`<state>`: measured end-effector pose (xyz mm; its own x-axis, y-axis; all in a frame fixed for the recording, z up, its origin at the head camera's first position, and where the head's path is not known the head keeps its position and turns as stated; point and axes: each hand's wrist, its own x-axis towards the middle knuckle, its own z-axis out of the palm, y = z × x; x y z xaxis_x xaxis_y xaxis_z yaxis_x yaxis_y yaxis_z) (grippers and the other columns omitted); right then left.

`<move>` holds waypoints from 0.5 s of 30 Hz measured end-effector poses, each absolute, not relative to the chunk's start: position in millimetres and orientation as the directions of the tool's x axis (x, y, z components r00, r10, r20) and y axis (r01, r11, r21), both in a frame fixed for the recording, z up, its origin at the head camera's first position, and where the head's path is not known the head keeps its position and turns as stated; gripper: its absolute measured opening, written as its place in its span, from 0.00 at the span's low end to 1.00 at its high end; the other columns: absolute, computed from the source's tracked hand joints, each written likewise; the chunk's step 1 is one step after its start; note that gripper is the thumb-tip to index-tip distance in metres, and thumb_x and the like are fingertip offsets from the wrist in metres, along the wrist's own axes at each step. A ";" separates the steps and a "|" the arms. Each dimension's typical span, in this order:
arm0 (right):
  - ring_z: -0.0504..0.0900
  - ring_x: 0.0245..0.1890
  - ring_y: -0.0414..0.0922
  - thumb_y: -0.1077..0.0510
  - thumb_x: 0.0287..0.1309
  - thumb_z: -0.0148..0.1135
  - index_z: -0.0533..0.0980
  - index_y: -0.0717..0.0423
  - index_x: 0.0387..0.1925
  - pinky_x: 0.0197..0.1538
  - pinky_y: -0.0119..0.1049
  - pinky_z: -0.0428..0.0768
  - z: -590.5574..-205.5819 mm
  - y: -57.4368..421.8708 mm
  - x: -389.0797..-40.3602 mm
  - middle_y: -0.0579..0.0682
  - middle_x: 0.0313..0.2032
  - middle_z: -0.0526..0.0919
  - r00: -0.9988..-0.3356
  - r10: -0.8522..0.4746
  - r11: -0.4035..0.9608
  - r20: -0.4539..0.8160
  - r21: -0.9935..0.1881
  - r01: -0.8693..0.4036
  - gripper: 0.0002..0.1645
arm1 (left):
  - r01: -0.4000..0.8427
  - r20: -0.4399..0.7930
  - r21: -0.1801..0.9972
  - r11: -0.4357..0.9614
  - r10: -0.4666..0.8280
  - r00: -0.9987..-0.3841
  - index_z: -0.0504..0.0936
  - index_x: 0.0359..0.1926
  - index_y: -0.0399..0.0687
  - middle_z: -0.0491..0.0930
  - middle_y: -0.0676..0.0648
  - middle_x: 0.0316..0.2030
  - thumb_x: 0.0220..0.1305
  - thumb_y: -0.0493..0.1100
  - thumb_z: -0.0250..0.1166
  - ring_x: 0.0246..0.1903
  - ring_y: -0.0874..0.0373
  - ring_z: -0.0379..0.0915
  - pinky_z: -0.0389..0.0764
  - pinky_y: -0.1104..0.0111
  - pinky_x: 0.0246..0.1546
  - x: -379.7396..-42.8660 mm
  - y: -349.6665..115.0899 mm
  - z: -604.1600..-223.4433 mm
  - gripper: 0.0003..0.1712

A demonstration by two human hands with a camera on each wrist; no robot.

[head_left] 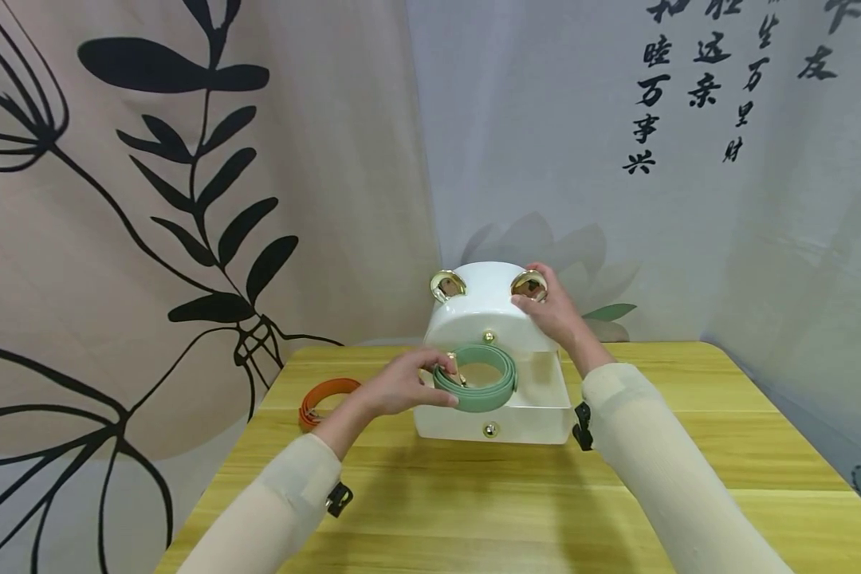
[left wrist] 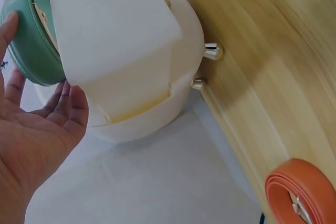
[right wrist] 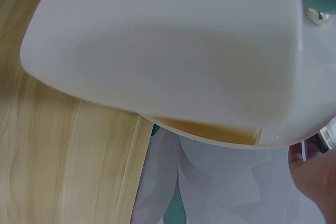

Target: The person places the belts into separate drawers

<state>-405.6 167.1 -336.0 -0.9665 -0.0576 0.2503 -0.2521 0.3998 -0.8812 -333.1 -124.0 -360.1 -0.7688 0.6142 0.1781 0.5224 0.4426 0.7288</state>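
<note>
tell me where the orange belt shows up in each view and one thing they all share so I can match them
Head: the orange belt lies coiled on the table, left of centre in the lower half.
Left wrist: bottom-right corner, cut off by the frame edge.
Right wrist: not in it.
Shared landmark: the white box, also upper middle in left wrist and across the top of right wrist.

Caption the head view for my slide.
Left hand holds a green belt at the open drawer while the right hand grips the white box.
</note>
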 end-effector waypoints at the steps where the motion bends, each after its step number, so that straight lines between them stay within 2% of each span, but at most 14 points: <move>1: 0.71 0.55 0.60 0.52 0.69 0.59 0.51 0.45 0.74 0.56 0.54 0.70 -336.2 167.2 -405.8 0.65 0.57 0.70 -0.966 -0.058 0.400 0.253 -0.880 -0.255 0.40 | 0.519 0.173 0.728 0.448 0.613 -0.771 0.80 0.44 0.53 0.77 0.52 0.43 0.54 0.45 0.77 0.46 0.54 0.68 0.77 0.61 0.40 -333.3 -123.0 -360.1 0.18; 9: 0.72 0.52 0.59 0.53 0.69 0.59 0.51 0.45 0.74 0.54 0.51 0.71 -336.4 167.6 -406.4 0.65 0.55 0.71 -0.964 -0.056 0.396 0.259 -0.881 -0.260 0.39 | 0.522 0.157 0.711 0.472 0.616 -0.772 0.81 0.43 0.54 0.78 0.55 0.42 0.53 0.47 0.77 0.47 0.55 0.70 0.74 0.61 0.45 -337.3 -115.5 -359.9 0.17; 15: 0.72 0.53 0.59 0.52 0.69 0.59 0.50 0.45 0.75 0.54 0.52 0.71 -335.9 167.6 -405.2 0.65 0.55 0.71 -0.966 -0.057 0.401 0.252 -0.880 -0.254 0.40 | 0.522 0.157 0.714 0.466 0.620 -0.768 0.81 0.42 0.53 0.79 0.55 0.42 0.52 0.46 0.78 0.45 0.55 0.72 0.78 0.63 0.39 -340.7 -109.5 -361.5 0.18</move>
